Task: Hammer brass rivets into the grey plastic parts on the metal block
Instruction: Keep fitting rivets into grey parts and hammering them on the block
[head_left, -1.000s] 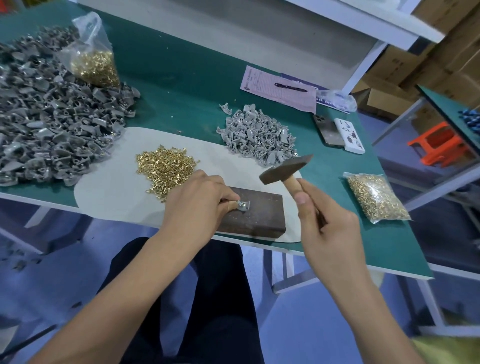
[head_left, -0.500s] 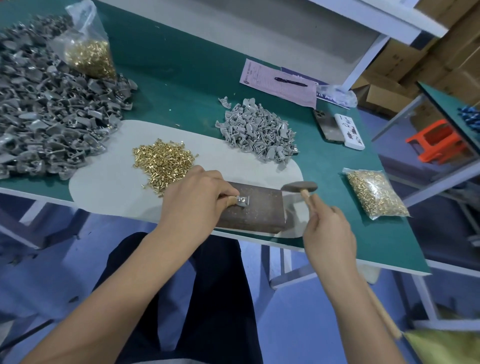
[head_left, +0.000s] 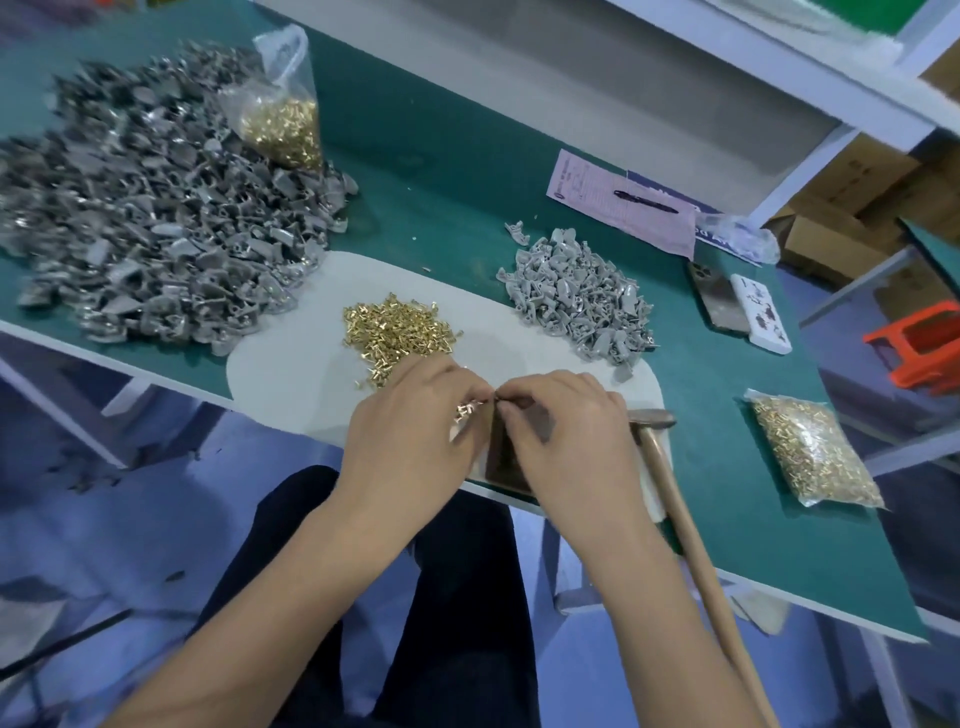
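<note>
Both hands meet over the block (head_left: 501, 457), which lies at the near edge of the desk (head_left: 737, 519) on a pale mat (head_left: 291, 364). The left hand (head_left: 410, 436) has its fingers curled, and a few rivets (head_left: 467, 408) show at its fingertips; its grip looks pinched on them, though blur hides the detail. The right hand (head_left: 566, 436) covers most of the block with fingers curled toward the left fingertips; what its grip pinches cannot be told. The hammer (head_left: 670, 467) lies just right of the right hand, head on the mat, handle over the desk edge. A loose rivet pile (head_left: 395, 332) sits behind the left hand, and a small heap of grey parts (head_left: 576, 296) behind the right. A large heap (head_left: 156, 218) fills the far left with a bag (head_left: 283, 114) on it; another bag (head_left: 810, 452) lies at right.
</note>
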